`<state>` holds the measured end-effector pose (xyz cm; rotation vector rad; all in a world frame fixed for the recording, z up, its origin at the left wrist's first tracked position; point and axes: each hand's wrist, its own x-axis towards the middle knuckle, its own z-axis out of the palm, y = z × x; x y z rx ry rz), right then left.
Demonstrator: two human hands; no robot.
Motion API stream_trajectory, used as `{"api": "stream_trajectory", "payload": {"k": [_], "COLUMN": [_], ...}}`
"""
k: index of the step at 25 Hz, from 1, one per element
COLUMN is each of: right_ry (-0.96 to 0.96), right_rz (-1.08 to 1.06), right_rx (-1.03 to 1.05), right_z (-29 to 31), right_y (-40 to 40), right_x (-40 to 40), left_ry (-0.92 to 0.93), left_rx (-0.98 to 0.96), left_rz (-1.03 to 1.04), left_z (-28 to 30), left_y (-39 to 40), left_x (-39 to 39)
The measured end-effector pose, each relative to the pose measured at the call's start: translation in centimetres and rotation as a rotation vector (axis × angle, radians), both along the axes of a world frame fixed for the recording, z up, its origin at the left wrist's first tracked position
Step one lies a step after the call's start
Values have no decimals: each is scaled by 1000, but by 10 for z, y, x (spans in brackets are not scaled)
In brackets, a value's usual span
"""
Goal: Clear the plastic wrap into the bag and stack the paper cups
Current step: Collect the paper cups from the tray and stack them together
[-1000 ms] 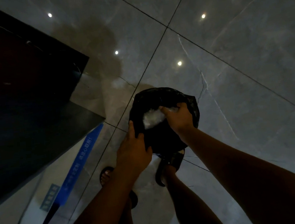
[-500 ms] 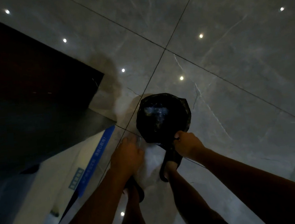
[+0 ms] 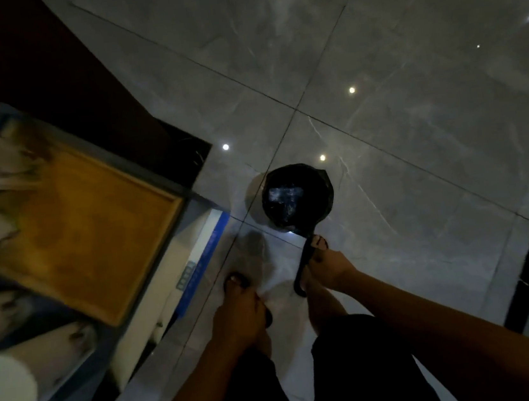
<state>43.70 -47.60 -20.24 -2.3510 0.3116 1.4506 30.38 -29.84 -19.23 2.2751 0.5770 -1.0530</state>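
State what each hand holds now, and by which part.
Nothing is held: left hand and right hand both hang free above the floor, clear of the black bag with the plastic wrap inside.

Round black plastic bag (image 3: pixel 299 196); grey white-veined glossy floor tiles (image 3: pixel 416 148); square ochre wooden tray (image 3: pixel 94 234); white paper cups (image 3: pixel 4 395).

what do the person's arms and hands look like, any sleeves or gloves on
Both arms are bare from the bottom edge of the frame to the hands, with no sleeves in view. The left hand and right hand wear no gloves, and no watch, ring or bracelet shows, though the picture is dim and blurred, so small items could be missed.
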Motion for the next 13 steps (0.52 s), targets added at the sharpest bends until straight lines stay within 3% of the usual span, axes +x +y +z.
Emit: {"api": "stream_trajectory", "payload": {"k": [8,13], "right_ry": [-17,-40], "right_rz": [375,535], "right_rx": [148,144], "right_z": [72,102], "right_y": [19,3], "right_x": [-69,-81], "left_ry": [115,69], "left_rx": [-13,40], "left_rz": [-9,313], "left_z": [70,93], "left_y": [-6,-23], "left_x": [-115,-123]}}
